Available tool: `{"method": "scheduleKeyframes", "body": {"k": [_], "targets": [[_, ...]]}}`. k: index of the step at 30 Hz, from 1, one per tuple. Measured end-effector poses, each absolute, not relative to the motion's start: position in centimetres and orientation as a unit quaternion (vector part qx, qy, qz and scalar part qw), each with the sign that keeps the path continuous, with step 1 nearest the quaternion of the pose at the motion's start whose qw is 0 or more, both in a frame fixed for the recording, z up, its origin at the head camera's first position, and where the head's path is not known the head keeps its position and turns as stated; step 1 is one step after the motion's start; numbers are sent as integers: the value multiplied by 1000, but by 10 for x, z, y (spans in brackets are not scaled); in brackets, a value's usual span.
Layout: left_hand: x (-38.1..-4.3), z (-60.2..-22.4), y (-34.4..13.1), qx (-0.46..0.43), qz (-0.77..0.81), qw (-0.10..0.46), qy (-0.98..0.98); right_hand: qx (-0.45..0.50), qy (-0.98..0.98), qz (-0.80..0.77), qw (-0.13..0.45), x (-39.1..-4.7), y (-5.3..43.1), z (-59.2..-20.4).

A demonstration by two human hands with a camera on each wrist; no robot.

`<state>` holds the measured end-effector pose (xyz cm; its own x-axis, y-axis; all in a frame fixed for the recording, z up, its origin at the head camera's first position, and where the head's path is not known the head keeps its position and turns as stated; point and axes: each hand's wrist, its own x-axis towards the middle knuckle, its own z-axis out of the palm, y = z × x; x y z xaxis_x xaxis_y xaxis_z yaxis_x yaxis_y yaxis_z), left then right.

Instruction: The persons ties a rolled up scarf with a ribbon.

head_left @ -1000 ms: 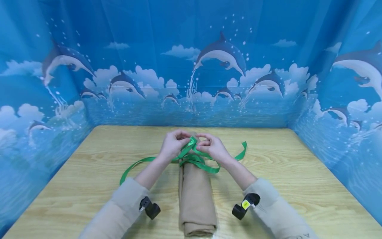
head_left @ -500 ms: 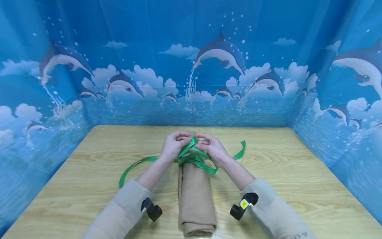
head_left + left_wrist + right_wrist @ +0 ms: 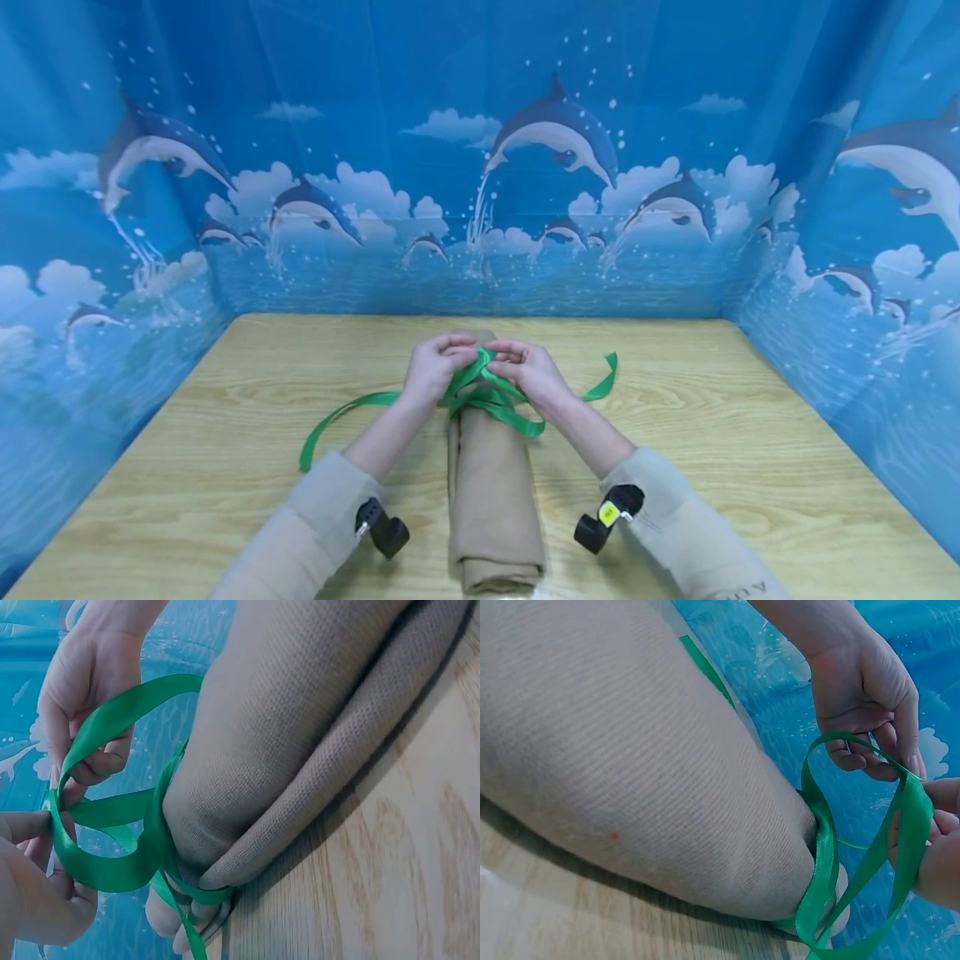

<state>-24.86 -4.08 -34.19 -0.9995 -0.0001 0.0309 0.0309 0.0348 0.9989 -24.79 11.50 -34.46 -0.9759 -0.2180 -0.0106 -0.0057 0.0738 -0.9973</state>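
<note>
A rolled beige cloth point(image 3: 497, 492) lies lengthwise on the table, cinched near its far end by a green ribbon point(image 3: 491, 402). Above the tie, my left hand point(image 3: 432, 367) pinches a raised ribbon loop between thumb and fingers. Facing it from the other side, my right hand point(image 3: 536, 375) pinches the ribbon too, their fingertips almost meeting. In the left wrist view the green ribbon point(image 3: 105, 874) curves in a wide loop from the cloth roll point(image 3: 285, 735) to both hands. The right wrist view shows the ribbon point(image 3: 911, 840) crossing at the fingertips; some fingers are hidden behind it.
One loose ribbon tail point(image 3: 330, 425) trails left over the wooden table point(image 3: 225, 500); another tail point(image 3: 603, 379) sticks out to the right. A blue dolphin-print curtain point(image 3: 375, 167) encloses the back and sides. Small black cameras point(image 3: 387, 533) sit on the wrists.
Both hands stay at the ribbon above the tie. The fingertips have shifted slightly, drawing a little closer together, and the right forearm has moved slightly inward. The cloth roll stays put.
</note>
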Motion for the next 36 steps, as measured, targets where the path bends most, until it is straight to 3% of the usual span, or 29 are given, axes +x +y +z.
{"method": "scheduleKeyframes", "body": {"k": [9,20,36], "targets": [[-247,-343,-37,13,-691,41,-722,-108,757,-644,31,-246,113,-348],[-244,-346,-32,36,-716,30,-697,-127,739,-661,19,-243,110,-346],[-245,-347,-30,19,-700,62,-711,-147,813,-563,-21,-242,114,-347]]}}
